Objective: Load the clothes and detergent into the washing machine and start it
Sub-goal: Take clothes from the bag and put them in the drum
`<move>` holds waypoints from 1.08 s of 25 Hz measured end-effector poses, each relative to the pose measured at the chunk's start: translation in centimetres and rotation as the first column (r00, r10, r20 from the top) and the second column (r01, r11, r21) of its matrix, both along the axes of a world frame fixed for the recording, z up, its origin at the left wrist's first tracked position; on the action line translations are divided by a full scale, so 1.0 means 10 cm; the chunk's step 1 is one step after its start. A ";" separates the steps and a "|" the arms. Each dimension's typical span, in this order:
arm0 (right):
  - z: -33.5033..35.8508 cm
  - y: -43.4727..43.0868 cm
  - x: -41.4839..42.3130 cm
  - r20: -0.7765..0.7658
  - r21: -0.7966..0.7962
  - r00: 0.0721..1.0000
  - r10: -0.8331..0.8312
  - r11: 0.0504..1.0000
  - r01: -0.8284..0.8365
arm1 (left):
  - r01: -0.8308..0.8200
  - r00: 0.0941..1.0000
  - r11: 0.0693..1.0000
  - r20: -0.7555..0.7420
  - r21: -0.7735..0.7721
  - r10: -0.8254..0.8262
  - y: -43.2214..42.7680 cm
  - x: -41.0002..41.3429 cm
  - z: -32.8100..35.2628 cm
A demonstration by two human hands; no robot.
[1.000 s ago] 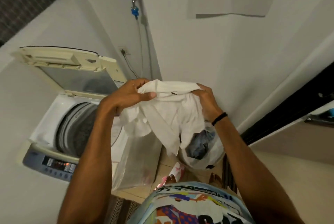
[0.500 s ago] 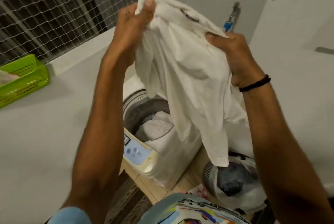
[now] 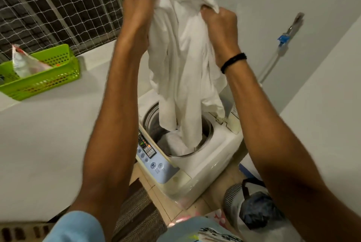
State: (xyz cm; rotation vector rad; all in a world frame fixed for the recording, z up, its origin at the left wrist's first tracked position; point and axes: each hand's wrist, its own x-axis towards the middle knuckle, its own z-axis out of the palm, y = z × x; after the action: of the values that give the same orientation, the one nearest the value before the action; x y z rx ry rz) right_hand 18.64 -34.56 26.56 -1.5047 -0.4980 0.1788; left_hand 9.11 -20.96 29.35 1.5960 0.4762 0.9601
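Note:
A white garment (image 3: 181,61) hangs stretched between both hands, high above the open top-loading washing machine (image 3: 205,167). My left hand (image 3: 140,5) pinches its top left edge and my right hand (image 3: 220,24) grips the top right edge. The garment's lower end dangles into the drum (image 3: 156,122), where other pale cloth lies. The blue control panel (image 3: 152,155) faces me. A white bag with dark clothes (image 3: 257,208) stands on the floor at the lower right. A detergent pouch (image 3: 23,63) leans in a green basket (image 3: 48,83) on the ledge at left.
White walls close in on the left and right of the machine. A netted window grille (image 3: 58,7) is behind the ledge. A tap with a blue fitting and hose (image 3: 283,38) is on the back wall. A striped mat (image 3: 136,214) lies on the tiled floor.
Both hands have lifted the white garment from beside the bag up and over the machine. Its lower end now hangs into the drum.

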 end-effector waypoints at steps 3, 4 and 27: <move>-0.59 0.32 0.05 -0.033 -0.234 0.999 0.019 0.972 -0.027 | -0.065 0.985 0.993 -0.166 -0.094 0.049 0.15 0.03 -0.51; -0.81 0.40 0.05 -0.068 -0.283 0.996 0.052 0.957 -0.069 | -0.113 0.970 0.989 -0.225 -0.095 0.089 0.17 0.03 -0.75; -2.88 -0.49 0.25 -0.736 -0.270 0.666 0.123 0.849 -0.455 | -0.318 0.820 0.901 -0.562 -0.296 0.105 -0.89 0.10 -3.22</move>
State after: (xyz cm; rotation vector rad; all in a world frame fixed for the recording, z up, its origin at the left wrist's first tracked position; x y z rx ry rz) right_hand 21.11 -39.48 -2.23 -1.6306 -0.0670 1.1591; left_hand 10.14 -29.91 -2.87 1.4523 1.1871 0.5170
